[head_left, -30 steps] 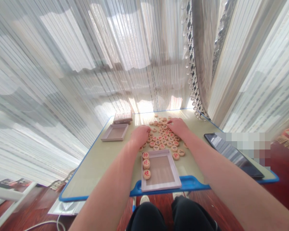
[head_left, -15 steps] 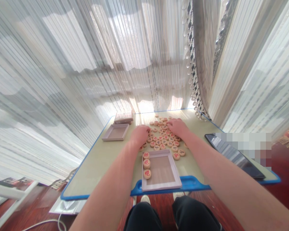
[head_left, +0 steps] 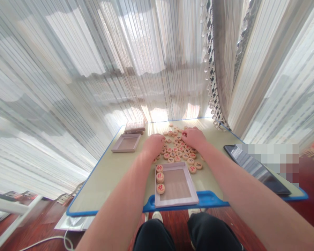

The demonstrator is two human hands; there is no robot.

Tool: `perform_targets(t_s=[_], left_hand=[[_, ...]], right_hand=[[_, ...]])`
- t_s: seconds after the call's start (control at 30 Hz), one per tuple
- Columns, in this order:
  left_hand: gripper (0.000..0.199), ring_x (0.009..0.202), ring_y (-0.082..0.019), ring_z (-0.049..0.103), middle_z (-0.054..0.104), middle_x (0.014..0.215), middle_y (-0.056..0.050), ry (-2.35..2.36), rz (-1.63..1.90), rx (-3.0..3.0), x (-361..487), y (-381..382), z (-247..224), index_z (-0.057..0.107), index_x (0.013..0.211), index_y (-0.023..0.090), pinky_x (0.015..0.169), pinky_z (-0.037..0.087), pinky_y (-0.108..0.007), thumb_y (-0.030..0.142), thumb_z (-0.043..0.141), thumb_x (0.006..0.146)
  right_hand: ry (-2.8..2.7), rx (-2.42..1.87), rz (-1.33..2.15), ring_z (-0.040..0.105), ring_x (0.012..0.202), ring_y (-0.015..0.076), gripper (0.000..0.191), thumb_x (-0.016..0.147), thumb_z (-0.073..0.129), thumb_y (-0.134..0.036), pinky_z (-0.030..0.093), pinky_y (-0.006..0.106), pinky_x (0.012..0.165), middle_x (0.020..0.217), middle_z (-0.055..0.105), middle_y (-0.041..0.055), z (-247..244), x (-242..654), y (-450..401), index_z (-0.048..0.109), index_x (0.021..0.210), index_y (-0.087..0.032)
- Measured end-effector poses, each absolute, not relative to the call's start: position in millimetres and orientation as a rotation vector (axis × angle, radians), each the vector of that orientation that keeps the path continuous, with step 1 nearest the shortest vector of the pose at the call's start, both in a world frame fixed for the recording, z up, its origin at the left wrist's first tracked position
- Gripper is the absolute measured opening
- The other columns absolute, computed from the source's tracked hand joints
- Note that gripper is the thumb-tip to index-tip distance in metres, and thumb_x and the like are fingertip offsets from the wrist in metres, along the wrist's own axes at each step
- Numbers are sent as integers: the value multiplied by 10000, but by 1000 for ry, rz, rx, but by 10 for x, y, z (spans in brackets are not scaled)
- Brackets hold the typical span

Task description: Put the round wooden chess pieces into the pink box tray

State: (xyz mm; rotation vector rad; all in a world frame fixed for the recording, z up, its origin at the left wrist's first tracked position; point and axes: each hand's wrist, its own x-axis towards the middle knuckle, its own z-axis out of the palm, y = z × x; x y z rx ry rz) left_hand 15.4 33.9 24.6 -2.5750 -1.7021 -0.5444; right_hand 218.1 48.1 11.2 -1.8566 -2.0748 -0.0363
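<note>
A spread of round wooden Chinese chess pieces (head_left: 177, 153), marked in red and dark characters, lies on the pale table. My left hand (head_left: 154, 143) rests at the left side of the spread, fingers bent and slightly apart, fingertips by the pieces. Over the right side of the spread is my right hand (head_left: 195, 138), its thumb and fingers parted above several pieces and hiding some. I see no piece lifted in either hand. Nearest my body, a shallow box tray (head_left: 178, 201) has three red-marked pieces (head_left: 160, 177) in a column along its left side.
A second shallow tray (head_left: 120, 150) stands at the left back, with a flat patterned box or stack (head_left: 134, 126) behind it. On the right a dark phone or tablet (head_left: 253, 167) lies along the edge. The table has a blue rim (head_left: 209, 199); curtains (head_left: 146, 87) hang behind it.
The camera view has shifted slightly. My left hand has moved a little up and right, and my right hand's fingers have shifted slightly. The three pieces in the tray are unchanged.
</note>
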Motion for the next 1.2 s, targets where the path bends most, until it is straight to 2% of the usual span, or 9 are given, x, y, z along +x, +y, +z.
perform_targets(t_s=[0.17,0.4,0.53,0.67,0.83,1.1,1.2], left_hand=[[364,1071,-197,555,639,1130,-35,-1594,-546,-2619,235,328,247,640,1082,235,919,436,-275,131,411,818],[423,1043,-188,578,649,1127,-39,-1787,-377,-2469,132,393,218,635,1091,228,900,441,-257,62,443,752],[417,1004,-194,599,661,1104,-53,-1849,-345,-2437,102,410,194,632,1099,229,863,455,-264,81,433,764],[419,1000,-188,602,650,1125,-54,-1917,-400,-2421,77,425,204,625,1101,227,868,445,-259,71,442,758],[470,958,-186,619,672,1075,-66,-2102,-418,-2375,3,408,296,614,1132,224,842,447,-241,36,494,719],[539,994,-168,613,667,1103,-41,-2172,-727,-2417,-191,468,358,639,1103,188,808,472,-198,-20,514,622],[520,1001,-173,612,672,1095,-46,-2243,-727,-2347,-270,484,386,649,1084,172,816,474,-200,-20,522,618]], right_hand=[[-2036,-1899,39,461,1028,270,283,828,463,-343,388,356,836,1084,604,90,105,2184,506,682,955,-215],[-2001,-1937,46,459,1054,277,318,818,488,-398,367,350,871,1071,587,108,109,2211,518,698,973,-216],[-2016,-1938,22,459,1050,278,392,880,369,-375,346,357,884,1062,590,134,99,2199,520,687,973,-167],[-2039,-1924,-1,462,1040,271,467,916,267,-366,325,366,896,1057,594,138,75,2199,539,681,964,-157],[-2009,-1942,-9,472,1027,261,465,919,254,-360,311,374,907,1058,592,129,32,2239,584,674,976,-170],[-1942,-1986,0,471,1021,268,450,912,278,-360,328,382,894,1053,588,147,9,2253,589,676,978,-161],[-1949,-1940,-15,469,1019,262,440,915,266,-345,337,372,880,1069,584,137,26,2220,556,661,1015,-179]])
